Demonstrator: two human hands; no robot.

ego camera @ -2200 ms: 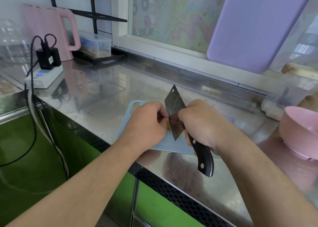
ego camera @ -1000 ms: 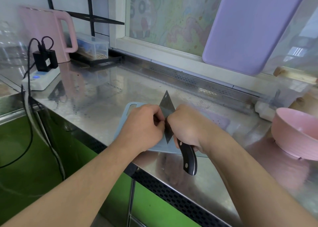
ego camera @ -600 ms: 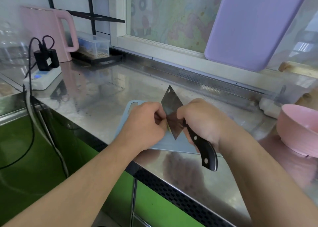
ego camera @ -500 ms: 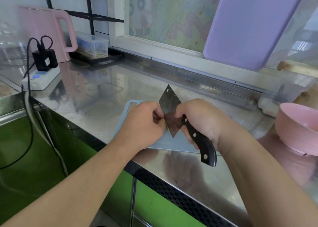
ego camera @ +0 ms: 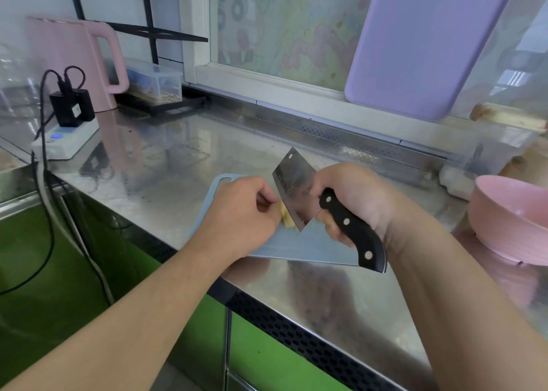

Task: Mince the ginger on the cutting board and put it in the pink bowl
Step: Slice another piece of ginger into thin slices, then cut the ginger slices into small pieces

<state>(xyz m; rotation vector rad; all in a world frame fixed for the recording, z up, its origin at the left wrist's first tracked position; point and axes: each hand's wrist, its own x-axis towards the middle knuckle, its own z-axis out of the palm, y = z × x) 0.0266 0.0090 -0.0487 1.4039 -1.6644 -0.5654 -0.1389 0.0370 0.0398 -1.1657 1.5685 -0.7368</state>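
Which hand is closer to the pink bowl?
The right hand. It grips the cleaver over the cutting board, just left of the pink bowl. The left hand pins the ginger farther away.

A pale yellow piece of ginger is seen just beyond the left fingertips, on a light blue cutting board. A black knife handle (three silver rivets) is wrapped by the right fingers. The bowl is pink.
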